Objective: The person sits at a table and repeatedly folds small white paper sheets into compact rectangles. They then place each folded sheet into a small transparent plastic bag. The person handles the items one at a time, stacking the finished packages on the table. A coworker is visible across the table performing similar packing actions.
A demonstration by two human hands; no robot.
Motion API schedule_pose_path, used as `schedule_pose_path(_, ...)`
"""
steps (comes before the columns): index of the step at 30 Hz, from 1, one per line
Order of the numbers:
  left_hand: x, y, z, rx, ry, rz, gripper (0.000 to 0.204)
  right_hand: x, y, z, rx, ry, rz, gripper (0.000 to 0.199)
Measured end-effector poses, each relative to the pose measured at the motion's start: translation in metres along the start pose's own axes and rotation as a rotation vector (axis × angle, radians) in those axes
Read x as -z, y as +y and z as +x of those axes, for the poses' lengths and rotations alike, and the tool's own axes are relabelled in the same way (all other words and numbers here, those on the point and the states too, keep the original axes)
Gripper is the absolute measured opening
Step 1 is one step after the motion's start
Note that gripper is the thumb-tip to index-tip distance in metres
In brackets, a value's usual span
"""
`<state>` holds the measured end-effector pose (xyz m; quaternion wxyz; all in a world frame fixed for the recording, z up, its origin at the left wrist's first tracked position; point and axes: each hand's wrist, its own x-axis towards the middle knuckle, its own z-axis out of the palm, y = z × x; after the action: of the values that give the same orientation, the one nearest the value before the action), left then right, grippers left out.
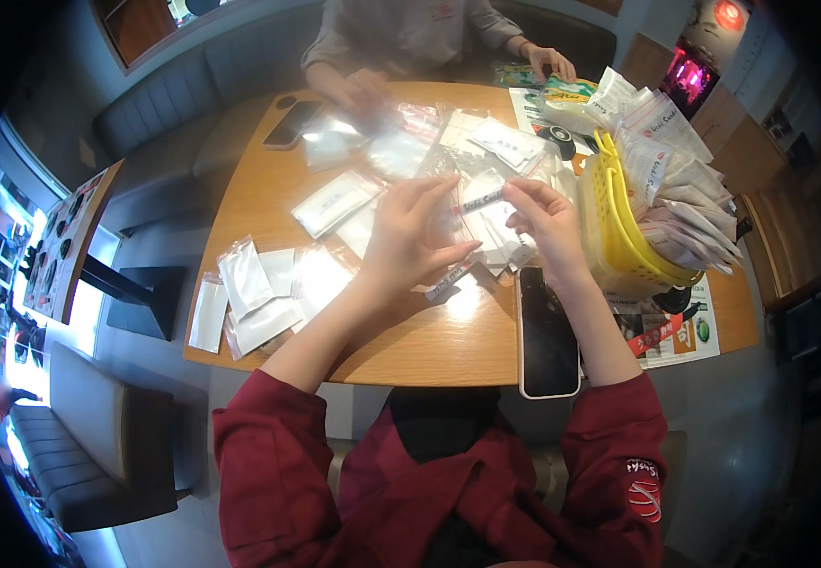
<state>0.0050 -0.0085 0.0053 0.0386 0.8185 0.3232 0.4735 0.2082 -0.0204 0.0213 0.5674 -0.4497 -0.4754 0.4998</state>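
Observation:
Over the near middle of the table, both my hands work at a clear plastic zip bag [444, 223]. My left hand [408, 230] has its thumb and fingers curved around the bag's edge. My right hand [547, 220] pinches the end of a slim white packet with dark print [483, 201], which reaches across to the bag. Whether the packet is inside the bag or in front of it I cannot tell. Below my left thumb lies another printed white packet [450, 281]. White packets [336, 203] and loose clear bags are spread beyond and around my hands.
A yellow basket [630, 222] filled with white packets stands at the right. A phone [548, 336] lies at the near edge by my right forearm. Bagged white packets [257, 289] lie at left. Across the table, a person in a grey top handles clear bags [335, 137].

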Motion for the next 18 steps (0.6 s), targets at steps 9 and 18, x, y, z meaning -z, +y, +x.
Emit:
schedule_pose_path(9,-0.004,0.003,-0.003,-0.05,0.005,0.024,0.068,0.0,-0.001,-0.001,-0.094,-0.023,0.121,0.025)
schedule_pose_path(18,-0.004,0.003,-0.003,-0.099,0.016,0.093,0.07,0.0,0.0,-0.003,-0.256,-0.097,0.147,0.024)
